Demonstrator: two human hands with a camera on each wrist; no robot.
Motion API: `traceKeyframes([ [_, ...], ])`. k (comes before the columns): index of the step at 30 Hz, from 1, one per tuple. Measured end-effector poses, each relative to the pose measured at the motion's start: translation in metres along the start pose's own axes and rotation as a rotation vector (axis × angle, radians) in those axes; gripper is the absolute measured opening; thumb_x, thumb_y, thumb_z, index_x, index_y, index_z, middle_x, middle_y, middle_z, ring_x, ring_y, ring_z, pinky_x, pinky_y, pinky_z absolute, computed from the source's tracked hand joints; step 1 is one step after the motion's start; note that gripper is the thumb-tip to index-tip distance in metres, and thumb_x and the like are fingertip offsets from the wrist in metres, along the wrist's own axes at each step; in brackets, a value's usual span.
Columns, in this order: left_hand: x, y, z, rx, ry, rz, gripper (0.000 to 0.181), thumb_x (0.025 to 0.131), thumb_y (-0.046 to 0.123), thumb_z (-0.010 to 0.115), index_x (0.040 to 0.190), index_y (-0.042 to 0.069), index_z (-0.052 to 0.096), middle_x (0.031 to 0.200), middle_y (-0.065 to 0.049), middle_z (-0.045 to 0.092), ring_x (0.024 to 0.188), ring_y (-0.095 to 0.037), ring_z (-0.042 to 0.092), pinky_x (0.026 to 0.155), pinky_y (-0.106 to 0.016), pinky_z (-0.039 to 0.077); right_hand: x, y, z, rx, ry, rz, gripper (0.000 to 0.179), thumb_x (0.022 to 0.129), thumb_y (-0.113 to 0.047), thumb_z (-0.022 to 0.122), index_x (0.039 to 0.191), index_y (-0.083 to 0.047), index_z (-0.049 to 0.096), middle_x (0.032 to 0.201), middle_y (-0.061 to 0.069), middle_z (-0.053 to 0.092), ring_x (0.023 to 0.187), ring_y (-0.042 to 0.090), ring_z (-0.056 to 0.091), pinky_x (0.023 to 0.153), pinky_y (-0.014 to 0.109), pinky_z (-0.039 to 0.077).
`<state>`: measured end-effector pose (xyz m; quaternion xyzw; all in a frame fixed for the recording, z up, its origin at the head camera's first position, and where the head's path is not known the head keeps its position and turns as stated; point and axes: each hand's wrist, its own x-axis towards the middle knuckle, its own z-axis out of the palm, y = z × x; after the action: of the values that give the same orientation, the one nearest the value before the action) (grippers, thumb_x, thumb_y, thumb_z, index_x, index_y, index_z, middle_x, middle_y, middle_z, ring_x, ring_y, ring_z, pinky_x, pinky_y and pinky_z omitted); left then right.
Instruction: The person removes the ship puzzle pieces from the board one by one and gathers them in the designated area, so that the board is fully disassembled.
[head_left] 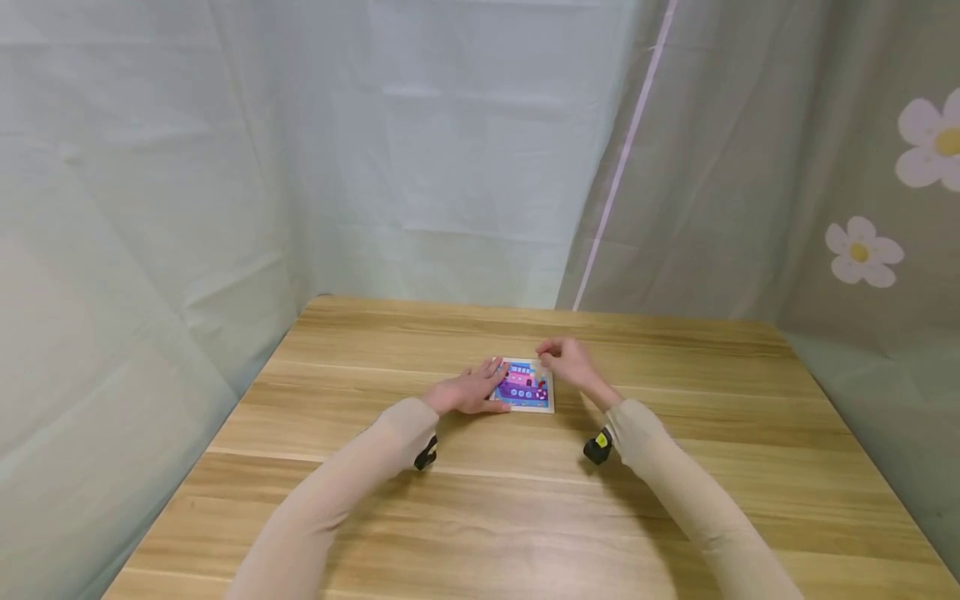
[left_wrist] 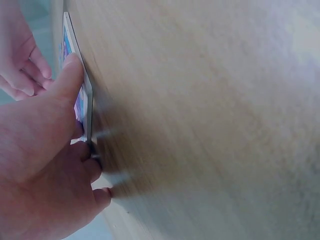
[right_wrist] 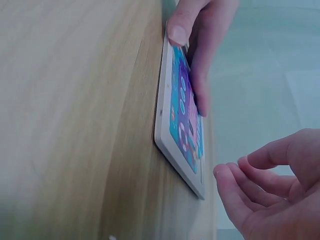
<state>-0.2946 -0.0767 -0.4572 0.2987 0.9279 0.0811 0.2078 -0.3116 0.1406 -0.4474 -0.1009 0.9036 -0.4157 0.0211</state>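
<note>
A thin, pale-framed picture puzzle point(head_left: 522, 392) with a pink and purple cartoon ship lies flat on the table. My left hand point(head_left: 471, 390) rests on its left side, thumb along the near edge and fingers spread over the picture. In the left wrist view, that thumb point(left_wrist: 70, 75) presses the rim while other fingertips reach the tabletop. Over the puzzle's far right corner, where a tan patch shows, is my right hand point(head_left: 568, 363). Its fingers point(right_wrist: 227, 185) are loosely curled beside the corner in the right wrist view, and no held thing shows between them.
The wood-grain table point(head_left: 495, 517) extends around the puzzle on all sides. Pale curtains point(head_left: 465, 167) hang behind its far edge and along the left. A grey curtain with white flowers point(head_left: 862, 252) is at the right. Black wrist cameras point(head_left: 597, 447) sit under both sleeves.
</note>
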Motion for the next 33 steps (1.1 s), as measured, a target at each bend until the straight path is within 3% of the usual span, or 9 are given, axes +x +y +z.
traceKeyframes([
  [4, 0.001, -0.001, 0.001, -0.002, -0.001, 0.0, 0.083, 0.099, 0.052, 0.044, 0.156, 0.006, 0.004, 0.163, -0.017, -0.002, 0.151, -0.031, 0.001, 0.121, -0.054, 0.013, 0.002, 0.001, 0.005, 0.043, -0.033, 0.016, 0.022, 0.092, -0.005, 0.058, 0.109, 0.006, 0.067, 0.102, 0.02, 0.069, 0.087, 0.023, 0.065, 0.072, 0.026, 0.055],
  [16, -0.001, 0.0, 0.001, -0.02, -0.007, 0.0, 0.084, 0.098, 0.051, 0.045, 0.156, 0.005, 0.004, 0.163, -0.017, -0.002, 0.151, -0.031, 0.001, 0.121, -0.054, 0.012, 0.005, 0.0, 0.019, -0.001, -0.098, 0.046, 0.028, 0.084, -0.001, 0.067, 0.111, 0.007, 0.063, 0.106, 0.022, 0.068, 0.097, 0.03, 0.065, 0.084, 0.034, 0.057],
  [24, 0.001, -0.001, 0.0, -0.005, 0.003, 0.007, 0.085, 0.098, 0.051, 0.045, 0.155, 0.003, 0.004, 0.163, -0.018, -0.002, 0.151, -0.032, 0.001, 0.12, -0.057, 0.013, 0.006, -0.005, 0.025, -0.096, -0.069, 0.083, 0.038, 0.079, -0.008, 0.077, 0.112, 0.002, 0.062, 0.109, 0.018, 0.069, 0.102, 0.028, 0.065, 0.091, 0.039, 0.054],
  [33, 0.002, -0.001, 0.0, -0.002, -0.001, 0.004, 0.085, 0.098, 0.051, 0.045, 0.155, 0.003, 0.005, 0.162, -0.019, -0.001, 0.151, -0.032, 0.001, 0.12, -0.057, 0.014, 0.009, -0.004, 0.03, -0.135, -0.023, 0.107, 0.033, 0.078, -0.007, 0.076, 0.108, 0.002, 0.064, 0.102, 0.016, 0.069, 0.094, 0.026, 0.064, 0.086, 0.037, 0.055],
])
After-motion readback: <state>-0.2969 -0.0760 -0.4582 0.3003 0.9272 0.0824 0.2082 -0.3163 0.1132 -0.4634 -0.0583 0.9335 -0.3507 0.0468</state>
